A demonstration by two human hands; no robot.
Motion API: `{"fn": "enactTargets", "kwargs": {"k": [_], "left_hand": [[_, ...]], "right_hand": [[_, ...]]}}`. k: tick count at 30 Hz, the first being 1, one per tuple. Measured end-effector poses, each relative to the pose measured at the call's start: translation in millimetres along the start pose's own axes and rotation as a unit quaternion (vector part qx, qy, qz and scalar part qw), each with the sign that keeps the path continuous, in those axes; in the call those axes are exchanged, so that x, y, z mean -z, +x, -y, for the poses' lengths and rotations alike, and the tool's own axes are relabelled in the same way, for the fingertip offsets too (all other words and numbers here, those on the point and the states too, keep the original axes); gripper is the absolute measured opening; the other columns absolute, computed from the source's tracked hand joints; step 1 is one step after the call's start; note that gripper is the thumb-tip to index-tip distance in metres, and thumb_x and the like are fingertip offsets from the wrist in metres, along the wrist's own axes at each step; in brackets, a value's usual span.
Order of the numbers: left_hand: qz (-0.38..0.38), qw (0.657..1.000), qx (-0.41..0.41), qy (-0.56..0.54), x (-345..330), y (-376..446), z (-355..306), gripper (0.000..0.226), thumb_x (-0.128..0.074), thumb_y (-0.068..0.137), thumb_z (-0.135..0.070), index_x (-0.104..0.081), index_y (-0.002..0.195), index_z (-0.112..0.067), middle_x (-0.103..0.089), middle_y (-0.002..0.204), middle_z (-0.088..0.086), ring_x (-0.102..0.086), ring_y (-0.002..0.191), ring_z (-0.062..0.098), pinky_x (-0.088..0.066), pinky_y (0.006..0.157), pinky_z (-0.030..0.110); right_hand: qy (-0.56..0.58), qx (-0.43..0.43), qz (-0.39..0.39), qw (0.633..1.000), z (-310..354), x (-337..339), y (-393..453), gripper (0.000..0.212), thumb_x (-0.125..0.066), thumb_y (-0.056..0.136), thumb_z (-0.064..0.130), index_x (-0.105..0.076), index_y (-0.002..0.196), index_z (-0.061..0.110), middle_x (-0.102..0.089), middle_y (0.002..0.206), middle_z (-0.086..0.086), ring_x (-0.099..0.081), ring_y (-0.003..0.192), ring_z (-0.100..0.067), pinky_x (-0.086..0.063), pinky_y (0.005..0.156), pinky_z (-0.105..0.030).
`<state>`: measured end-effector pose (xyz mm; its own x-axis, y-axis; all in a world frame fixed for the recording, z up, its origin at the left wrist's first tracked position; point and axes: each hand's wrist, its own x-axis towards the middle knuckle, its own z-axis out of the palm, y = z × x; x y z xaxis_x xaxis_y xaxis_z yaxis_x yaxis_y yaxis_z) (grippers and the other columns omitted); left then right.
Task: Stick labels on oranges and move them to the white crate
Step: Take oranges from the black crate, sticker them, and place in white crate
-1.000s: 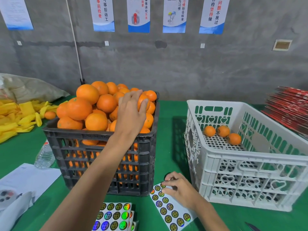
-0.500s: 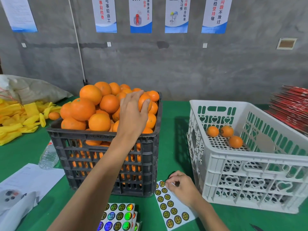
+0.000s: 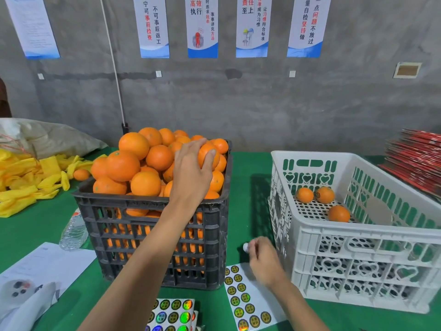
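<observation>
Oranges [image 3: 145, 161], round and dimpled: left hand [image 3: 191, 173] cups one; right hand [image 3: 262, 259] apparently pinches a small round label [image 3: 245, 247].

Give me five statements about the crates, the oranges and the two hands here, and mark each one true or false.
1. The perforated white plastic crate holds three oranges. True.
2. The left hand grips an orange on top of the heap in the slatted black plastic crate. True.
3. The right hand rests inside the white crate. False: it is raised just above the white sheet of round gold stickers, outside the crate, pinching a small label.
4. The black crate is nearly empty. False: oranges are heaped above its rim.
5. A clear plastic bottle lies left of the black crate. True.
</observation>
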<state>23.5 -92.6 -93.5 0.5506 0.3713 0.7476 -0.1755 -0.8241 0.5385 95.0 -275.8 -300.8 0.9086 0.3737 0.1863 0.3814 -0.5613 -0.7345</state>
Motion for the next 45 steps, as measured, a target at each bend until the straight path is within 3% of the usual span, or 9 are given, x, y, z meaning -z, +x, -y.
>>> {"fn": "enactTargets", "kwargs": {"k": [4, 8, 13, 18, 23, 27, 31, 40, 45], "left_hand": [[-0.011, 0.998, -0.026, -0.059, 0, -2, -3, 0.039, -0.058, 0.104, -0.032, -0.06, 0.137, -0.012, -0.06, 0.133, 0.003, -0.054, 0.125, 0.019, -0.051, 0.098, 0.048], [0.011, 0.994, -0.075, -0.076, -1, -2, -5, 0.034, -0.063, 0.101, -0.03, -0.062, 0.132, -0.015, -0.06, 0.128, -0.005, -0.056, 0.119, 0.015, -0.053, 0.091, 0.048], [0.017, 0.991, -0.069, -0.111, -1, 1, -2, 0.034, -0.071, 0.096, -0.03, -0.062, 0.127, -0.021, -0.056, 0.124, -0.009, -0.054, 0.118, 0.011, -0.053, 0.092, 0.046], [0.094, 0.976, -0.174, -0.091, -5, 2, -10, 0.056, -0.075, 0.083, 0.0, -0.057, 0.133, -0.014, -0.051, 0.135, 0.001, -0.048, 0.131, 0.014, -0.044, 0.108, 0.036], [0.144, 0.965, -0.209, 0.063, 35, 38, -6, 0.063, -0.077, 0.084, -0.01, -0.053, 0.141, -0.009, -0.052, 0.143, 0.011, -0.044, 0.137, 0.025, -0.035, 0.115, 0.032], [0.032, 0.909, 0.055, 0.412, 87, 80, 15, 0.063, -0.073, 0.086, -0.038, -0.051, 0.139, -0.013, -0.045, 0.142, 0.02, -0.037, 0.134, 0.043, -0.033, 0.11, 0.055], [0.127, 0.873, 0.286, 0.373, 113, 91, 33, 0.064, -0.068, 0.09, -0.034, -0.043, 0.142, -0.006, -0.043, 0.145, 0.025, -0.042, 0.134, 0.048, -0.041, 0.106, 0.055], [-0.022, 0.936, 0.093, 0.338, 85, 68, 13, 0.047, -0.066, 0.091, -0.022, -0.054, 0.132, -0.001, -0.05, 0.124, 0.033, -0.048, 0.116, 0.051, -0.043, 0.095, 0.056], [-0.026, 0.97, -0.034, 0.24, 44, 39, -14, 0.065, -0.075, 0.081, -0.033, -0.053, 0.136, -0.007, -0.048, 0.123, 0.02, -0.048, 0.113, 0.04, -0.046, 0.084, 0.049]], "right_hand": [[0.127, 0.078, -0.246, 0.958, 80, 36, 20, 0.013, -0.05, 0.104, 0.022, -0.06, 0.095, 0.02, -0.061, 0.095, 0.003, -0.058, 0.084, -0.008, -0.049, 0.076, -0.031], [0.132, 0.15, -0.339, 0.92, 160, 66, 34, 0.013, -0.052, 0.103, 0.028, -0.06, 0.097, 0.021, -0.057, 0.093, 0.006, -0.054, 0.077, -0.008, -0.04, 0.066, -0.026], [0.222, 0.168, -0.28, 0.919, 188, 73, 37, 0.016, -0.053, 0.104, 0.023, -0.066, 0.102, 0.014, -0.062, 0.101, 0.002, -0.059, 0.091, -0.012, -0.05, 0.085, -0.04], [0.29, 0.122, -0.213, 0.925, 189, 83, 32, 0.04, -0.069, 0.09, 0.053, -0.061, 0.117, 0.025, -0.066, 0.109, 0.011, -0.067, 0.088, -0.005, -0.057, 0.086, -0.039], [0.054, 0.066, -0.236, 0.968, 174, 132, 42, 0.065, -0.071, 0.087, 0.056, -0.055, 0.137, 0.017, -0.064, 0.128, -0.006, -0.063, 0.114, -0.031, -0.052, 0.094, -0.049], [-0.213, -0.019, -0.289, 0.933, 140, 174, 47, 0.041, -0.054, 0.102, 0.04, -0.055, 0.127, 0.008, -0.058, 0.13, -0.015, -0.063, 0.103, -0.044, -0.039, 0.073, -0.041], [-0.278, -0.126, -0.217, 0.927, 109, 192, 52, 0.036, -0.052, 0.099, 0.013, -0.053, 0.135, 0.01, -0.044, 0.141, -0.017, -0.057, 0.113, -0.045, -0.044, 0.084, -0.042], [-0.317, 0.106, -0.22, 0.916, 119, 147, 45, 0.03, -0.052, 0.1, 0.018, -0.067, 0.123, 0.006, -0.054, 0.142, -0.013, -0.048, 0.128, -0.031, -0.038, 0.107, -0.039], [-0.338, 0.194, -0.055, 0.919, 115, 98, 29, 0.016, -0.061, 0.09, 0.004, -0.067, 0.105, 0.006, -0.06, 0.11, -0.008, -0.057, 0.104, -0.029, -0.05, 0.084, -0.039]]}}
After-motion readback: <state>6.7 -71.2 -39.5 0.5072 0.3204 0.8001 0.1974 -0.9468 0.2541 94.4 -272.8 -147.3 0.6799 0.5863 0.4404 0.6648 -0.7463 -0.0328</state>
